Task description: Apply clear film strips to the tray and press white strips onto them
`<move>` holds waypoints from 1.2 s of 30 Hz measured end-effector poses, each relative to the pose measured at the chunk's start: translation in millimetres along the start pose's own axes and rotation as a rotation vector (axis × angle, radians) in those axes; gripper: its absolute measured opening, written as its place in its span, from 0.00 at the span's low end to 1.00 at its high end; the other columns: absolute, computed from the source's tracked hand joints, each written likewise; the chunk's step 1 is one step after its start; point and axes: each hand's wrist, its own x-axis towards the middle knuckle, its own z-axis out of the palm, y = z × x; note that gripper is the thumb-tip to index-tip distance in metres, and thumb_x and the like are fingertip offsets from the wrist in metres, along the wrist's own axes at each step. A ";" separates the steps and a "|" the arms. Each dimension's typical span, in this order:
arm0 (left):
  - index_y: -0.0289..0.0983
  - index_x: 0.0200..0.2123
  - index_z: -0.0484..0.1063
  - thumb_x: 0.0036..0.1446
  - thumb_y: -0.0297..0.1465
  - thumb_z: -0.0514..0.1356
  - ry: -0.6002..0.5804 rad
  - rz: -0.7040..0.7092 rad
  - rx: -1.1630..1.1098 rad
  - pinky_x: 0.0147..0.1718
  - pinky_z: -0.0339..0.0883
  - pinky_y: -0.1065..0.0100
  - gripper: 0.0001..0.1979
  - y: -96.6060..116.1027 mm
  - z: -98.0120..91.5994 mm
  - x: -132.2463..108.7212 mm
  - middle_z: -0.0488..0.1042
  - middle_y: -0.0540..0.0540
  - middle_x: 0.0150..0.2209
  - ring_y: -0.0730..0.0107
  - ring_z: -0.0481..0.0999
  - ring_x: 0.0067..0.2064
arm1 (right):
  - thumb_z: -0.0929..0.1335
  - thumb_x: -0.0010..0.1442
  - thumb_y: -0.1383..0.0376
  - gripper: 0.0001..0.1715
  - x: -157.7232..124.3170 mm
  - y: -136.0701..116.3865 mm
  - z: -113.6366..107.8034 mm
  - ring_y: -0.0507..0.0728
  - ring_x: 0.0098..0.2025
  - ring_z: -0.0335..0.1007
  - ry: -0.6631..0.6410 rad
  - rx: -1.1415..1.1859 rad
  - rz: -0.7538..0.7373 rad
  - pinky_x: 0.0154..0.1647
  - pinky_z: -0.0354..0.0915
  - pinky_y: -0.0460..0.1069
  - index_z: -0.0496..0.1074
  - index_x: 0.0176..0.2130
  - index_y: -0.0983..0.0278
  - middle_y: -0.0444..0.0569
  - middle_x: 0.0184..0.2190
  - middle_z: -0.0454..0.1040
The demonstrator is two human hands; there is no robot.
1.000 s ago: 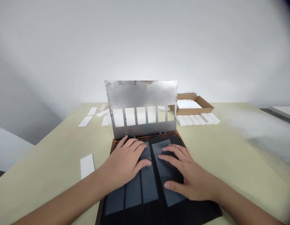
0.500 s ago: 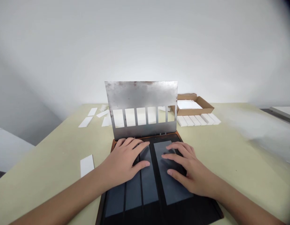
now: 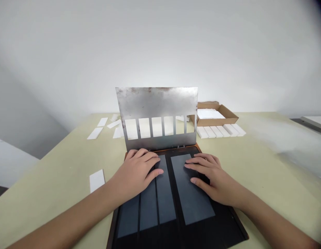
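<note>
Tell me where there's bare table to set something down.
The yellow-green tabletop is bare right of the black rectangular tray, between the right hand and the row of white strips; also left, between the lone white rectangle and the scattered white strips behind. Crowded: around the brown cardboard box, and the tray beneath right and left hand.

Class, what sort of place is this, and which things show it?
Probably a small assembly workbench: a hinged metal frame, dark panels in its tray, and a cardboard box.
</note>
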 end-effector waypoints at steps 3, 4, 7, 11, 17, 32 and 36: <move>0.42 0.58 0.76 0.75 0.46 0.53 0.008 0.008 0.004 0.52 0.59 0.51 0.21 0.1 -1.7 -0.6 0.78 0.46 0.58 0.51 0.73 0.57 | 0.66 0.73 0.54 0.25 1.0 0.3 3.8 0.69 0.72 0.52 -0.008 0.001 0.000 0.72 0.52 0.70 0.70 0.67 0.51 0.44 0.68 0.69; 0.42 0.59 0.75 0.76 0.46 0.53 0.012 0.012 0.004 0.52 0.59 0.51 0.21 1.8 -3.2 -1.1 0.78 0.45 0.59 0.51 0.72 0.58 | 0.67 0.73 0.54 0.25 1.6 0.1 5.3 0.69 0.72 0.52 -0.003 0.004 0.001 0.71 0.53 0.70 0.70 0.67 0.51 0.44 0.68 0.70; 0.46 0.65 0.70 0.76 0.45 0.53 0.011 0.083 -0.003 0.57 0.58 0.51 0.21 15.2 -8.8 -1.8 0.72 0.47 0.66 0.51 0.69 0.63 | 0.68 0.73 0.54 0.26 3.4 -0.9 9.4 0.68 0.72 0.54 0.026 0.014 0.008 0.71 0.54 0.69 0.70 0.67 0.52 0.43 0.68 0.71; 0.50 0.66 0.69 0.74 0.49 0.54 -0.027 0.239 -0.010 0.62 0.55 0.45 0.23 44.1 -9.5 0.1 0.69 0.47 0.68 0.46 0.66 0.67 | 0.67 0.73 0.52 0.28 3.9 -1.9 8.4 0.67 0.72 0.53 0.026 0.035 0.010 0.72 0.53 0.68 0.68 0.68 0.51 0.43 0.68 0.70; 0.51 0.64 0.72 0.76 0.49 0.51 -0.069 0.300 0.005 0.62 0.55 0.39 0.22 53.3 3.9 3.1 0.72 0.43 0.67 0.42 0.68 0.68 | 0.67 0.71 0.45 0.37 3.0 1.3 -0.8 0.68 0.76 0.45 -0.089 0.045 0.034 0.75 0.47 0.68 0.60 0.73 0.48 0.40 0.74 0.60; 0.58 0.60 0.76 0.75 0.44 0.55 -0.140 0.221 -0.185 0.63 0.56 0.41 0.16 35.6 -6.4 4.0 0.73 0.52 0.66 0.46 0.65 0.69 | 0.67 0.70 0.43 0.38 1.8 20.5 -12.6 0.68 0.78 0.41 -0.178 0.106 0.029 0.76 0.46 0.70 0.60 0.73 0.47 0.44 0.75 0.58; 0.54 0.52 0.81 0.74 0.46 0.56 -0.105 0.146 -0.203 0.64 0.53 0.39 0.14 42.6 -2.4 5.1 0.76 0.53 0.63 0.46 0.65 0.68 | 0.67 0.69 0.41 0.40 1.2 24.8 -17.8 0.69 0.79 0.40 -0.201 0.113 0.016 0.76 0.44 0.71 0.59 0.73 0.46 0.44 0.76 0.56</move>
